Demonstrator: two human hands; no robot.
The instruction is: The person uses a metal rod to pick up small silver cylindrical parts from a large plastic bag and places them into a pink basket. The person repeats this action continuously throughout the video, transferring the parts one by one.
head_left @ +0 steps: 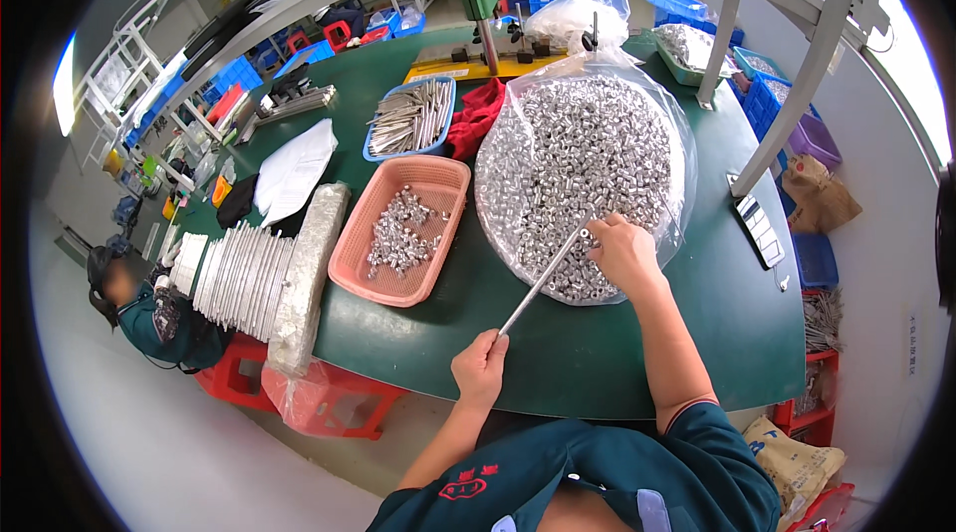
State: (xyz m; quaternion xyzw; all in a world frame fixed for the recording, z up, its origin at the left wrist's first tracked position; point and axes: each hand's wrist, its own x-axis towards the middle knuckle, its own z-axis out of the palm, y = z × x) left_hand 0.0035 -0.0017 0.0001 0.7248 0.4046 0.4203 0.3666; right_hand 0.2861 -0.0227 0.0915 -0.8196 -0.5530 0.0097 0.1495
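Observation:
My left hand (480, 369) is closed round the near end of a thin silver metal rod (543, 281), which slants up and away to the right. At its far tip, the thumb and fingers of my right hand (625, 251) are pinched together. A small ring shape shows there against the fingertips; I cannot tell whether it is a loose part or the rod's own end. Beneath the right hand lies a large round container (687, 195) lined with clear plastic, heaped with small silver metal sleeves (597, 148). Left of it, a pink basket (349, 268) holds more sleeves.
A blue basket (366, 148) of metal rods stands behind the pink one, beside a red cloth (476, 119). Stacked pale rods (244, 278) lie at the left, near a seated co-worker (149, 318). A phone (761, 231) rests at the right. A shelf frame (797, 124) spans overhead.

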